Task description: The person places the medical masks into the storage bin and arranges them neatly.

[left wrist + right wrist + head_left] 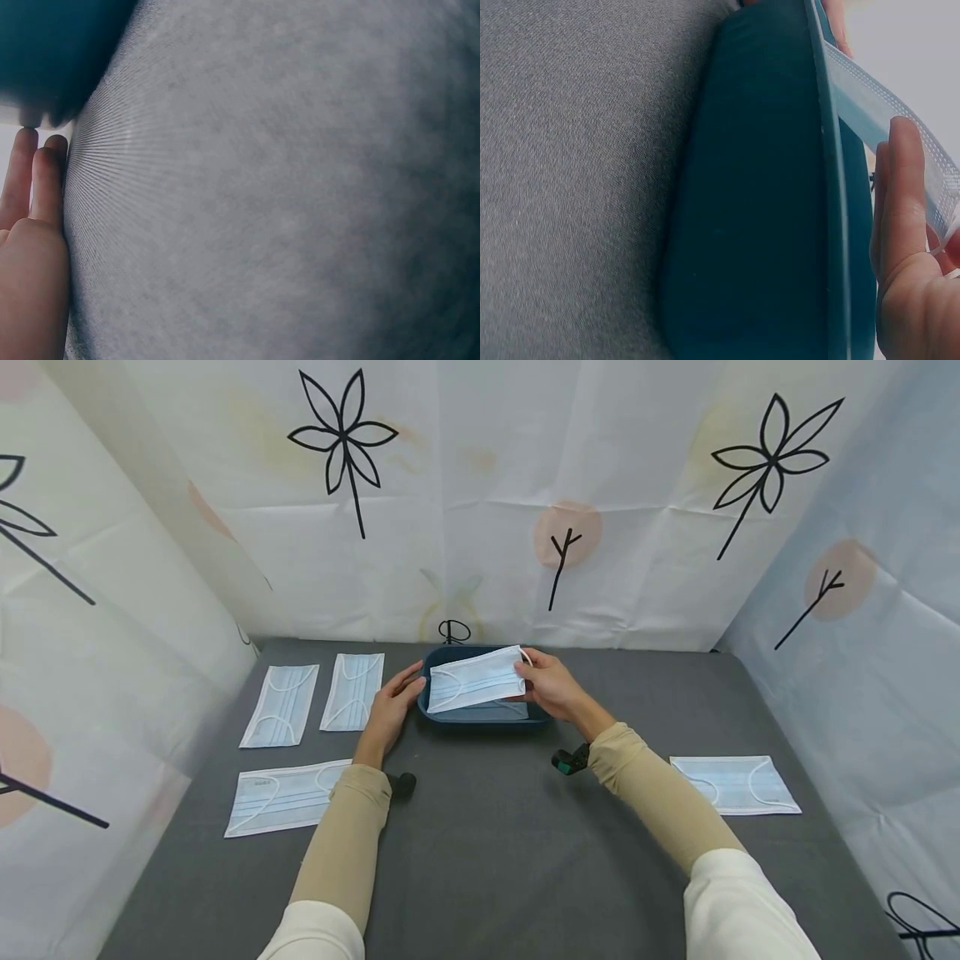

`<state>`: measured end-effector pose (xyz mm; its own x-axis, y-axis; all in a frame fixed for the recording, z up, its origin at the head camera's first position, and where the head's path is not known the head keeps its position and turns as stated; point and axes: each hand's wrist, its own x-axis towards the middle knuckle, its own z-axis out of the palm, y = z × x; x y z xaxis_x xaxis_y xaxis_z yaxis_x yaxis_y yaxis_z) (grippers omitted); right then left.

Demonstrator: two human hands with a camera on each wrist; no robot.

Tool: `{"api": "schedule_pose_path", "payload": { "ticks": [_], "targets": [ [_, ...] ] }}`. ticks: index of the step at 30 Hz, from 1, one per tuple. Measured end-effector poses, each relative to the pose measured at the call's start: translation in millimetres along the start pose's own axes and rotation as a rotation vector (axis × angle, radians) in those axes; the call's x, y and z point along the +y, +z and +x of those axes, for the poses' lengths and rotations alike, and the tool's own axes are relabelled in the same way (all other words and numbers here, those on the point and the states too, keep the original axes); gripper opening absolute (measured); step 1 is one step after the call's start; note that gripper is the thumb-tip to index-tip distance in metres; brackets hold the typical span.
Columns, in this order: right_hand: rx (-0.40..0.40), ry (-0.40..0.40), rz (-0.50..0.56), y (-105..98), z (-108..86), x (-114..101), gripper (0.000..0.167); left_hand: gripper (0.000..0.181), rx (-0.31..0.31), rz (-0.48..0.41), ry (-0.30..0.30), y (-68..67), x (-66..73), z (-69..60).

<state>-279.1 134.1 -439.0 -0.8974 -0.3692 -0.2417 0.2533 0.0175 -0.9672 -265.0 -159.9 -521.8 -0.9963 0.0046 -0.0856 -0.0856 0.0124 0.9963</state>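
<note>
A light blue face mask with white ear loops is held over a dark teal plastic bin at the back middle of the table. My right hand pinches its right end between thumb and fingers, and the mask tilts slightly. Part of another mask shows inside the bin, mostly hidden under the held one. At the bin's left side, my left hand rests its extended fingers against the wall. In the left wrist view those fingers look straight, reaching to the bin.
Two masks lie upright-wise at the back left of the grey table. Another mask lies crosswise in front of them, partly behind the left forearm. One more mask lies on the right. Printed cloth walls surround the table.
</note>
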Motion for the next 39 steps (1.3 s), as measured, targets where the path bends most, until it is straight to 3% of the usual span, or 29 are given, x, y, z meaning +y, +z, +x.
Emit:
{"api": "schedule_pose_path", "payload": {
  "ticks": [12,16,22,24,28,32,39],
  "targets": [
    [-0.028,0.021,-0.042,2,7.7,7,0.048,0.049,0.001,0.001,0.011,0.2,0.8,0.6],
    [-0.015,0.03,-0.116,4,6.1,6,0.049,0.049,0.002,0.007,0.011,0.3,1.6,0.7],
    [0.014,0.05,-0.305,7,2.6,7,0.068,0.048,-0.002,-0.02,-0.011,0.5,2.6,-0.1],
    [0.032,0.06,-0.382,7,0.9,6,0.076,0.049,-0.011,-0.032,-0.027,0.8,9.8,-3.8],
    [0.06,0.044,-0.595,7,-1.6,4,0.084,0.05,-0.015,-0.028,-0.018,1.2,8.8,-3.5],
    [0.038,-0.016,-0.792,8,-3.8,1,0.086,0.049,-0.004,-0.015,-0.012,1.4,1.8,-0.4],
    [-0.019,-0.055,-0.971,11,-8.9,2,0.088,0.05,-0.013,-0.03,-0.052,1.2,17.1,-7.2]
  ]
}}
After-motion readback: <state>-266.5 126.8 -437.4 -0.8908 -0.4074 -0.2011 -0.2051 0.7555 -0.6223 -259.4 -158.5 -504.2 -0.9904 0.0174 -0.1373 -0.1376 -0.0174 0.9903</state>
